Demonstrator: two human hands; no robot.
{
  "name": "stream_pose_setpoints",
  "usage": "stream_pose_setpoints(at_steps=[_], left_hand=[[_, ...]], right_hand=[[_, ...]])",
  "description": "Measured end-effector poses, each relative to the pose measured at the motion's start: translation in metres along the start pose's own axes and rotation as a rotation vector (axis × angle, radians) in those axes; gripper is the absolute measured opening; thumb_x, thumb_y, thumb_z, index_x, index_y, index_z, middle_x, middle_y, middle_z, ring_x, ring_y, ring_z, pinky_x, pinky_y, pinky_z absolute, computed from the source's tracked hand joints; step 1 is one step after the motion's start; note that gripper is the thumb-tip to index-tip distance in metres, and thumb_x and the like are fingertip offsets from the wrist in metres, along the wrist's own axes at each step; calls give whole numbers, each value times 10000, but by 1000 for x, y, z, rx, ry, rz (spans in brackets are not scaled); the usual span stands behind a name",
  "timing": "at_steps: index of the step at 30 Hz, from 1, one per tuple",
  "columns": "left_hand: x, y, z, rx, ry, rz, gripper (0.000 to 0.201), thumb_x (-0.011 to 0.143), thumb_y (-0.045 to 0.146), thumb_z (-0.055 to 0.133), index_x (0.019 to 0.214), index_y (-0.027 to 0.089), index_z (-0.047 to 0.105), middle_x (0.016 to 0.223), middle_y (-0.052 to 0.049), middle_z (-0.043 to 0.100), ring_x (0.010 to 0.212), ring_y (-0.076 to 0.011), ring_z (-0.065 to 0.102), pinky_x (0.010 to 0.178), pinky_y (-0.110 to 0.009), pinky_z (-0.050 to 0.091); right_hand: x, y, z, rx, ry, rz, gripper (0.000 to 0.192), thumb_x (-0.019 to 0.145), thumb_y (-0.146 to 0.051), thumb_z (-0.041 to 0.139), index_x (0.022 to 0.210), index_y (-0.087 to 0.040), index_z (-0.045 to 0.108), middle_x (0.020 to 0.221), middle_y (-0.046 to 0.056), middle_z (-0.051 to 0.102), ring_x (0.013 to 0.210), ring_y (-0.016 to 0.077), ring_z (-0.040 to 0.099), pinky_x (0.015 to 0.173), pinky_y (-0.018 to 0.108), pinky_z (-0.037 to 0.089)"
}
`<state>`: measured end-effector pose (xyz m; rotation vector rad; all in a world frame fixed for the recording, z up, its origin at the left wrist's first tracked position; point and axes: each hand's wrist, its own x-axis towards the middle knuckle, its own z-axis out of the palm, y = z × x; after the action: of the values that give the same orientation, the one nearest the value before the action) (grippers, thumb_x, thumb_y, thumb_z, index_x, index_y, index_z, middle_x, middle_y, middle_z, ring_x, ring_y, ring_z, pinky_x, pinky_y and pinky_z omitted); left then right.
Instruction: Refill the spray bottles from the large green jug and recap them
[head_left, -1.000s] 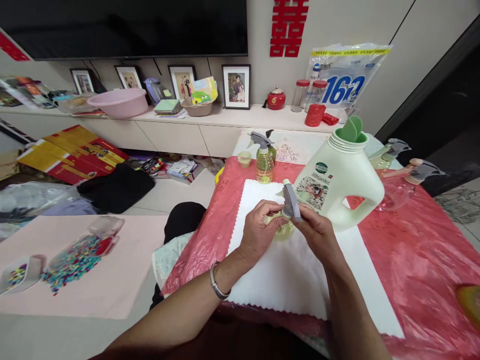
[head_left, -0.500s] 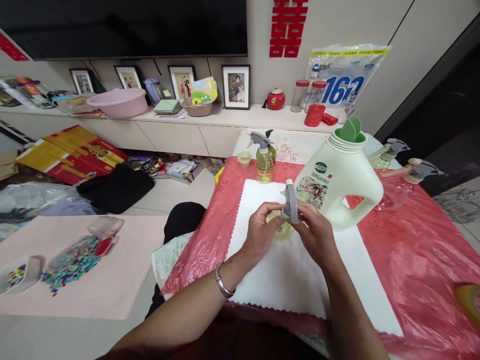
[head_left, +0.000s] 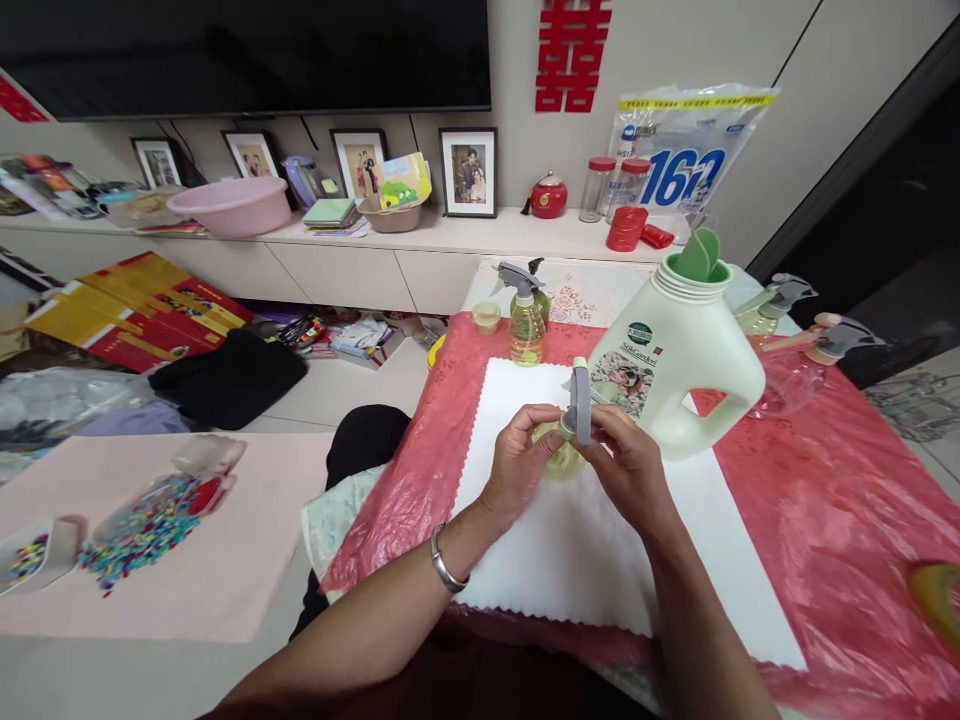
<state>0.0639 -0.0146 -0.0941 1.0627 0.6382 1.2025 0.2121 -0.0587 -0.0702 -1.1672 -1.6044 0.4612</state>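
My left hand (head_left: pixel 517 460) wraps around a small yellow-green spray bottle (head_left: pixel 559 458) standing on a white cloth (head_left: pixel 577 560). My right hand (head_left: pixel 630 465) pinches the bottle's grey trigger head (head_left: pixel 579 402) at its neck. A silver bracelet (head_left: pixel 444 566) sits on my left wrist. A big pale green detergent jug (head_left: pixel 679 350) with a green funnel (head_left: pixel 699 256) in its mouth stands just behind my hands, its handle toward the right.
Another filled spray bottle (head_left: pixel 526 318) and a small cap (head_left: pixel 487 316) stand at the table's far edge on the red plastic cover (head_left: pixel 847 500). Two more sprayers (head_left: pixel 806 335) lie at the right. On the floor at left is a pink mat (head_left: pixel 187 560) with coloured beads.
The grey trigger head has turned a little in my right hand, from pointing right to nearly straight up. Both hands stay at the same spot.
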Motion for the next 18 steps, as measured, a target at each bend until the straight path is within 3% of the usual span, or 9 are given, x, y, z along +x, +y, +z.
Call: stream_pose_setpoints(at_steps=[6, 18], left_hand=[[-2, -3, 0, -10, 20, 2, 283, 810, 439, 803, 973, 219, 732, 1060, -45, 719, 1042, -204, 646, 992, -357, 470], [-2, -3, -1, -59, -1, -22, 285, 796, 421, 823, 978, 223, 730, 1103, -49, 725, 1069, -207, 653, 1004, -371, 482]], right_hand=[[1, -4, 0, -57, -14, -25, 203, 1031, -255, 607, 1224, -214, 655, 1089, 12, 597, 912, 107, 531, 764, 214, 452], [-1, -3, 3, -133, -10, -82, 162, 1033, -263, 555, 1151, -189, 637, 1139, 30, 596, 1042, 161, 528, 849, 284, 443]])
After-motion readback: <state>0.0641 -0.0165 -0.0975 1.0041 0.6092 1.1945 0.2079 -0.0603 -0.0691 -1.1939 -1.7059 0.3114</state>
